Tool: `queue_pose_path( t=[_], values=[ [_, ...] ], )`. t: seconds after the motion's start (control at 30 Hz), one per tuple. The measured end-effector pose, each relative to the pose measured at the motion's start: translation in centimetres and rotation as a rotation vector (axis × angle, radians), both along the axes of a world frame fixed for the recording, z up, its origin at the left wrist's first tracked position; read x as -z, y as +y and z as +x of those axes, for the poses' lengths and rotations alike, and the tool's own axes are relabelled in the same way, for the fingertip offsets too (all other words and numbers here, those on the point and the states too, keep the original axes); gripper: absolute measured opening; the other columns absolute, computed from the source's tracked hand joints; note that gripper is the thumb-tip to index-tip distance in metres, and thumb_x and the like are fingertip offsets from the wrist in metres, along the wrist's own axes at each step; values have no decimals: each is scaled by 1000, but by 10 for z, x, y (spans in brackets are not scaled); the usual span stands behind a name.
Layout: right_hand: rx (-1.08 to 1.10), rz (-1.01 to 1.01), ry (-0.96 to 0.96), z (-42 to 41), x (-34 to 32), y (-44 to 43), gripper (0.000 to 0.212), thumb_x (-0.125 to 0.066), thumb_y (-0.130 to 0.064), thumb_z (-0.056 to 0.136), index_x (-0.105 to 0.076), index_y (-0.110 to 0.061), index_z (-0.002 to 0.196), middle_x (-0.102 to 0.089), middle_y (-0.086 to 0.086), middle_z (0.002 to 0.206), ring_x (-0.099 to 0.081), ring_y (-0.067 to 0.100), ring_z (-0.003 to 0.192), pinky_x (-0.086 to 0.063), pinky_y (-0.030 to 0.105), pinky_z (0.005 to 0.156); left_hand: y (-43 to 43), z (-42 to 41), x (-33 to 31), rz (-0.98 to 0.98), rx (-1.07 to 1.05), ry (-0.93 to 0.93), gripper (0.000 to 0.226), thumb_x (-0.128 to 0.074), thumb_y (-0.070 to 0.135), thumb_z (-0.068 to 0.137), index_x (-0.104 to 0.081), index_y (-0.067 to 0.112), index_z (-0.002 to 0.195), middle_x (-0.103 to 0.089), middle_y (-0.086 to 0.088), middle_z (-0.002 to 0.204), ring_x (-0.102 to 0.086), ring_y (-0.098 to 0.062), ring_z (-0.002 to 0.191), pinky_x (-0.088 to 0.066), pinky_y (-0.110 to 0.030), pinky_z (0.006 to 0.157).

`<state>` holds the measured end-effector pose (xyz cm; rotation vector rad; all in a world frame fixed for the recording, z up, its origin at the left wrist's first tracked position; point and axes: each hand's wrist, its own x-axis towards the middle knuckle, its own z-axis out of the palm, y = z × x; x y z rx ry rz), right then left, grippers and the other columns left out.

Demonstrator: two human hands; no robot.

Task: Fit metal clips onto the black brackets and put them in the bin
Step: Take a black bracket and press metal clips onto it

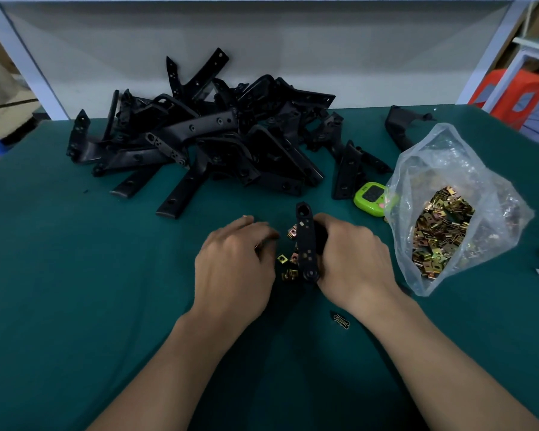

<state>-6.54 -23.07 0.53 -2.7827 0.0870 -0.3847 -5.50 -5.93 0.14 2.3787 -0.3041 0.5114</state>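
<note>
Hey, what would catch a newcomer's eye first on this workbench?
The heap of black brackets at the back of the green table dominates. At right, a clear bag full of brassy metal clips glints. In the middle, the right hand grips one bracket beside loose clips, the left hand close by.

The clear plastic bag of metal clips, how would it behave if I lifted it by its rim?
The clear plastic bag looks thin and crumpled, so it would probably go floppy and sag. The heap of metal clips inside likely makes it heavy for its size. Its mouth looks open, so clips might spill if tilted.
</note>
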Motion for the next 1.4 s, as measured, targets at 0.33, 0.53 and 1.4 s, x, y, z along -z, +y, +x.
queue_pose_path(
  t=[0.33, 0.53, 1.4],
  values=[
    [-5, 14, 34, 1, -2, 2, 34, -67, -27, 76, -60, -34, 108, -48, -8, 71, -64, 38, 81, -38, 35, 64, 5, 5, 2, 203, 155, 17, 4, -82, 28, 80, -82, 31, 83, -77, 16, 96, -63, -16, 105, -31, -27, 90],
    [-18, 16, 46, -2, -7, 4, 38, -68, -27, 78, -58, -37, 114, -61, -3, 79, -64, 36, 84, -36, 35, 66, -6, 4, 0, 104, 98, -27, 20, -59, 27, 92, -73, 21, 78, -67, 9, 71, -56, -14, 79, -36, -27, 76],
    [-22, 20, 73, -9, -14, 12, 41, -70, -24, 80, -56, -38, 116, -66, -4, 83, -63, 30, 83, -49, 37, 69, 9, 7, -19, -1129, 312, 756, 21, -66, -3, 90, -81, 8, 100, -77, -12, 92, -73, -16, 78, -57, -21, 68]
  ],
)
